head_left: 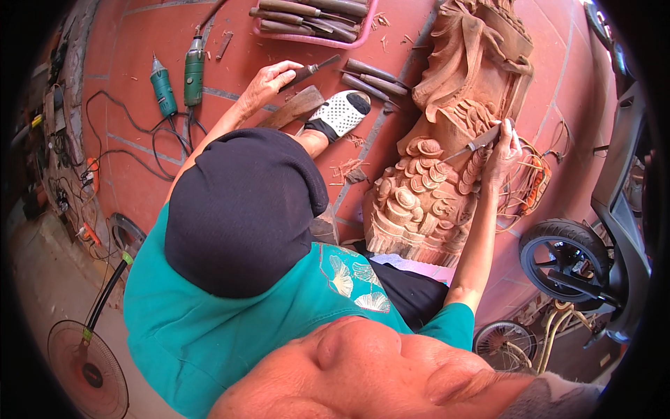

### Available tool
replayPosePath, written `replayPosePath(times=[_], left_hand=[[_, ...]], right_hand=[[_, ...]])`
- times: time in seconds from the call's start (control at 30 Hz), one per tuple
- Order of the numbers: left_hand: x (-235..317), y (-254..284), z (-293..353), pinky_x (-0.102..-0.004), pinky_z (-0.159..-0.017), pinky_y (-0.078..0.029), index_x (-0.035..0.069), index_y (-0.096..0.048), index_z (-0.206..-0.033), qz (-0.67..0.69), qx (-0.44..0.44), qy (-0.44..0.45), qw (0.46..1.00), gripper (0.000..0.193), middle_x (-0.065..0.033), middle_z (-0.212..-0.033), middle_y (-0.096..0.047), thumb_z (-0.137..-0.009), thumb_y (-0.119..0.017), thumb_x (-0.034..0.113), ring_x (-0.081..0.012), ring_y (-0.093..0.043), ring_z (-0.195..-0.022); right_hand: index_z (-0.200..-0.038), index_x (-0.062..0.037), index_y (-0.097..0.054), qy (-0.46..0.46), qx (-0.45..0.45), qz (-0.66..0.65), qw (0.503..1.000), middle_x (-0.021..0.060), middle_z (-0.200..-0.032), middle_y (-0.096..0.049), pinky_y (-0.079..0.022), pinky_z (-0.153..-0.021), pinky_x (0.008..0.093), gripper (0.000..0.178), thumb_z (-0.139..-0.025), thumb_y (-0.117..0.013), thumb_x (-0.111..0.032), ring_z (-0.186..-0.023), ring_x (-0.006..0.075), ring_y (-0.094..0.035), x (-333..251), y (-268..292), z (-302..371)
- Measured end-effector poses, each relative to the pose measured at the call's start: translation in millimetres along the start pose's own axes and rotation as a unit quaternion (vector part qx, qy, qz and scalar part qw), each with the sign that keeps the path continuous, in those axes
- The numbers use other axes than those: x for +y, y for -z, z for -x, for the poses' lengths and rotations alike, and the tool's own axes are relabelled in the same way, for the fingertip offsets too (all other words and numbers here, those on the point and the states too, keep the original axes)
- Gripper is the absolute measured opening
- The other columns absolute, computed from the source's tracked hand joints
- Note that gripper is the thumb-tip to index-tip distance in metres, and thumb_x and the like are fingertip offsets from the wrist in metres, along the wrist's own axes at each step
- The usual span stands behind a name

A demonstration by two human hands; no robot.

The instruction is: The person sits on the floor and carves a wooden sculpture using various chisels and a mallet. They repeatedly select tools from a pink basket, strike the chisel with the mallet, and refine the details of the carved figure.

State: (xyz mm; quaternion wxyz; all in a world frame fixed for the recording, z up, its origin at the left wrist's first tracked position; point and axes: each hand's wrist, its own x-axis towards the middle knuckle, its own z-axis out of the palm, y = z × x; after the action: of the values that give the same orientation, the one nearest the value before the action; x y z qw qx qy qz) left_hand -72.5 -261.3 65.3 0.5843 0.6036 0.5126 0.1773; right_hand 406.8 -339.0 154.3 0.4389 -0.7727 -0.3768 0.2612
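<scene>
A reddish-brown wood carving (433,188) lies on its back on the tiles, worked with coin-like discs, rounded ingot shapes and folds of cloth. My right hand (504,155) is at its right side, fingers wrapped round the handle of a carving chisel (483,137). The blade of that chisel points left across the carved discs. Off to the left, my left hand (269,82) grips a second carving chisel (310,72) by its dark handle, its blade pointing up and right, above the floor and apart from the carving.
A pink basket (368,28) full of chisels stands at the top. More loose chisels (373,78) lie beside my shoe (340,115), near a wooden block (296,105). Two green power tools (194,73) trail cords at left. A fan (87,370) and a motorbike (569,258) flank me.
</scene>
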Motion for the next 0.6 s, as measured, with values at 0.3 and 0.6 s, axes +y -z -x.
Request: replayPosePath(times=[0.3, 0.6], left_hand=[[11, -5, 5, -0.0226, -0.063, -0.046, 0.005, -0.065, -0.124, 0.206, -0.016, 0.056, 0.977, 0.034, 0.0017, -0.085, -0.066, -0.104, -0.05, 0.029, -0.0054, -0.057, -0.072], [23, 5, -7, -0.0283, -0.077, -0.049, 0.006, -0.063, -0.125, 0.015, 0.023, -0.055, 0.998, 0.029, -0.0022, -0.097, -0.063, -0.102, -0.055, 0.022, -0.0116, -0.059, -0.085]], right_hand=[[-0.086, 0.0, -0.072, -0.007, -0.006, -0.006, 1.0, -0.0046, -0.073, -0.052, -0.035, -0.063, 0.0233, 0.032, -0.099, -0.06, -0.026, -0.069, 0.0058, -0.044, -6, -2, 0], [-0.087, 0.0004, -0.071, -0.014, -0.006, -0.006, 1.0, -0.0047, -0.074, -0.053, -0.037, -0.064, 0.0236, 0.031, -0.098, -0.061, -0.026, -0.07, 0.006, -0.045, -3, 0, -1]])
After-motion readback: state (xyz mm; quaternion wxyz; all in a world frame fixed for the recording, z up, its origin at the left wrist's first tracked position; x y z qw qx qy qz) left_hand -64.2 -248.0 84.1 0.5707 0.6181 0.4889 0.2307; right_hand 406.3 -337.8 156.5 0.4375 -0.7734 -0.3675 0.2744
